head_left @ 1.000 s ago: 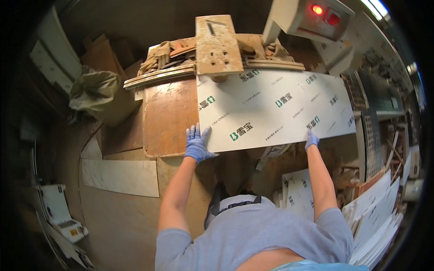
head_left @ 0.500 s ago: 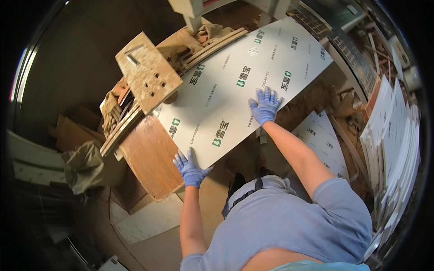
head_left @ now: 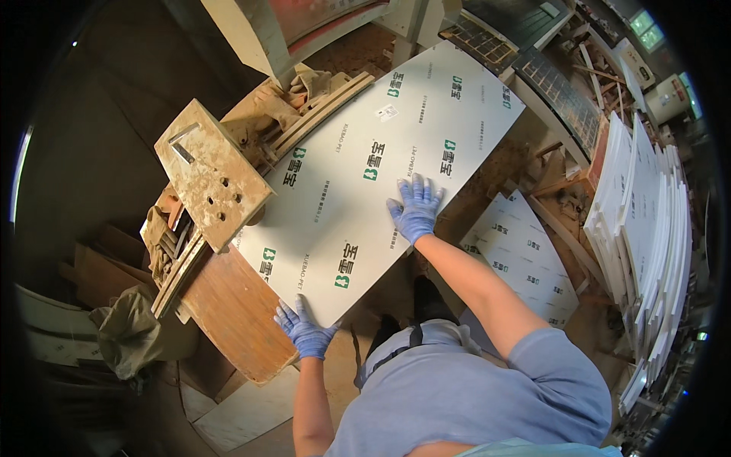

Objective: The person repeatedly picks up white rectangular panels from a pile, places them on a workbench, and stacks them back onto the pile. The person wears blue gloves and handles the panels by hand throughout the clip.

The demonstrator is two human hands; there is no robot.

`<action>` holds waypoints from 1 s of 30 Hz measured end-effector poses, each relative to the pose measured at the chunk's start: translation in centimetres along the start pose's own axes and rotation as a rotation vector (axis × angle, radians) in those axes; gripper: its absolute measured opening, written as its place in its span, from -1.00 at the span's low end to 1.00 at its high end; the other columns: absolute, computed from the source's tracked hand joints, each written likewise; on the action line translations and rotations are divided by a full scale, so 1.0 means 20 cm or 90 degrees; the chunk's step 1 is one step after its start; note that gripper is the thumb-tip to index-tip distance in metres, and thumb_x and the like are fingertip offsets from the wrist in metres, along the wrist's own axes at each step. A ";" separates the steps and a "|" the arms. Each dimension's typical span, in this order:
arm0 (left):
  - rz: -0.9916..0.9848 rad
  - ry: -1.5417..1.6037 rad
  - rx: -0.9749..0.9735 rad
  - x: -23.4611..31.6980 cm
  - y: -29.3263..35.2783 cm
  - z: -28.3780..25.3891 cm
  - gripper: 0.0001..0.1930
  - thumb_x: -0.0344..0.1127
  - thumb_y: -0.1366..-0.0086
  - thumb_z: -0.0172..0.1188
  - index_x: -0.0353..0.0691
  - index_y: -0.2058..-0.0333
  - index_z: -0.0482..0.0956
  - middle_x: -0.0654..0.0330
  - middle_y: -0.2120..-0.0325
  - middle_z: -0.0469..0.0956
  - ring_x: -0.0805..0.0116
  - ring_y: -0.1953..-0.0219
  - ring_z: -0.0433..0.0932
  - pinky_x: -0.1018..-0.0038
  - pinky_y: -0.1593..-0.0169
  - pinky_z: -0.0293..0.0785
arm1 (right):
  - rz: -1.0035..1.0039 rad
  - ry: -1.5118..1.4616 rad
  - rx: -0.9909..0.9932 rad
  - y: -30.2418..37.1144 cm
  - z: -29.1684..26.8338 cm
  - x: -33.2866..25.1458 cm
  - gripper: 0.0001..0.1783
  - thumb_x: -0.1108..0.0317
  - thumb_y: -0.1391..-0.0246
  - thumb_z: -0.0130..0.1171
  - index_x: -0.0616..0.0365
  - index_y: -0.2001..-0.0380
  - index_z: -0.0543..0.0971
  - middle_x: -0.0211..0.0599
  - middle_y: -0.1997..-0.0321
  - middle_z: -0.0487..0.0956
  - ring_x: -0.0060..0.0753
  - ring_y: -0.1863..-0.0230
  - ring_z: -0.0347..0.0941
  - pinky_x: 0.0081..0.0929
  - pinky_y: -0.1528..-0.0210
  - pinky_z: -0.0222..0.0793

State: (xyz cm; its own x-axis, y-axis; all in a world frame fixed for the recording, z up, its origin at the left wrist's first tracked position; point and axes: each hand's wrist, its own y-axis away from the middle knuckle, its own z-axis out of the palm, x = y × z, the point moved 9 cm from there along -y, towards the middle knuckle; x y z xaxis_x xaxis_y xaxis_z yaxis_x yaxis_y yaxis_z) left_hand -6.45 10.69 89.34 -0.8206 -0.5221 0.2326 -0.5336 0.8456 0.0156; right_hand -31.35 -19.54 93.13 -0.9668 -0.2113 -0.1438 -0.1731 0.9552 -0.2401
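A large white board (head_left: 346,206) with green and dark printing lies flat and slanted across a worktable, a small white sticker (head_left: 387,113) on its far part. My left hand (head_left: 304,331), in a blue-and-grey work glove, rests at the board's near left corner with fingers spread on it. Gloved the same way, my right hand (head_left: 417,207) lies palm down near the long edge closest to me, fingers apart. Over the board's left edge sits a dusty wooden plate (head_left: 213,175) with holes and a metal handle. What lies under this plate is hidden.
A brown wooden tabletop (head_left: 236,316) extends at the left, beside a wooden guide rail (head_left: 320,114). Stacked white panels (head_left: 647,251) stand on the right. Another printed board (head_left: 525,259) leans low near my right arm. A dark slatted machine surface (head_left: 560,99) is beyond the board.
The whole view has shifted, so the board, plate and table sit lower and further left in the picture. Both hands stay at about the same spots on the board.
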 end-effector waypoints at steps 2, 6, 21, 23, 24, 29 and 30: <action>-0.003 0.008 -0.023 0.00 0.00 -0.01 0.33 0.35 0.49 0.46 -0.06 -0.30 0.05 -0.28 -0.31 -0.17 -0.31 -0.35 -0.25 -0.07 -0.37 -0.33 | -0.002 -0.007 0.008 0.00 0.00 0.01 -0.33 -0.21 -0.10 -0.10 -0.13 -0.20 0.32 -0.12 -0.39 0.08 0.05 -0.42 -0.17 0.34 -0.34 -0.57; 0.003 0.031 -0.040 0.02 0.00 -0.03 0.27 0.32 0.40 0.45 -0.07 -0.29 0.05 -0.29 -0.30 -0.19 -0.32 -0.35 -0.28 -0.10 -0.36 -0.40 | -0.008 -0.024 0.025 0.00 -0.02 0.01 -0.33 -0.20 -0.08 -0.07 -0.10 -0.18 0.34 -0.10 -0.37 0.10 0.08 -0.41 -0.15 0.33 -0.34 -0.56; -0.017 -0.007 -0.053 0.03 0.01 -0.03 0.27 0.37 0.39 0.41 -0.10 -0.28 0.02 -0.32 -0.29 -0.19 -0.40 -0.32 -0.26 -0.15 -0.34 -0.31 | -0.015 -0.066 0.000 0.01 -0.05 0.01 -0.34 -0.17 -0.06 -0.04 -0.07 -0.17 0.35 -0.09 -0.36 0.10 0.10 -0.41 -0.18 0.35 -0.34 -0.54; -0.011 -0.008 -0.046 0.03 0.02 -0.03 0.27 0.36 0.39 0.41 -0.10 -0.28 0.02 -0.33 -0.29 -0.18 -0.40 -0.32 -0.24 -0.15 -0.34 -0.30 | -0.019 -0.069 0.000 0.01 -0.04 0.00 -0.34 -0.16 -0.06 -0.04 -0.07 -0.17 0.35 -0.09 -0.36 0.10 0.09 -0.41 -0.18 0.36 -0.34 -0.54; -0.008 -0.003 -0.041 0.03 0.01 -0.04 0.27 0.36 0.39 0.41 -0.11 -0.28 0.03 -0.33 -0.28 -0.18 -0.40 -0.32 -0.23 -0.16 -0.33 -0.29 | -0.023 -0.065 0.007 0.01 -0.04 0.00 -0.34 -0.16 -0.06 -0.03 -0.07 -0.17 0.35 -0.10 -0.36 0.10 0.09 -0.41 -0.18 0.36 -0.34 -0.54; 0.005 -0.002 -0.032 0.07 0.00 -0.09 0.25 0.35 0.39 0.42 -0.11 -0.26 0.04 -0.34 -0.27 -0.15 -0.40 -0.31 -0.18 -0.18 -0.33 -0.27 | -0.032 -0.074 -0.002 0.00 -0.06 0.00 -0.35 -0.15 -0.06 -0.03 -0.06 -0.17 0.36 -0.10 -0.36 0.11 0.11 -0.40 -0.15 0.35 -0.34 -0.54; 0.010 -0.004 -0.029 0.07 0.00 -0.09 0.25 0.35 0.39 0.42 -0.11 -0.26 0.04 -0.35 -0.27 -0.14 -0.40 -0.31 -0.18 -0.18 -0.33 -0.27 | -0.033 -0.072 0.001 0.00 -0.05 0.00 -0.35 -0.15 -0.07 -0.04 -0.07 -0.17 0.36 -0.12 -0.36 0.11 0.10 -0.40 -0.15 0.37 -0.34 -0.54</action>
State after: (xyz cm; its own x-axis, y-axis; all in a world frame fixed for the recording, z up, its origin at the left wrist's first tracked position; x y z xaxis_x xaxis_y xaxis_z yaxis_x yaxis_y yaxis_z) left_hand -7.17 10.14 91.48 -0.8304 -0.5086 0.2276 -0.5103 0.8582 0.0558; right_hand -31.59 -19.37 94.14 -0.9292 -0.2824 -0.2384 -0.2216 0.9421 -0.2518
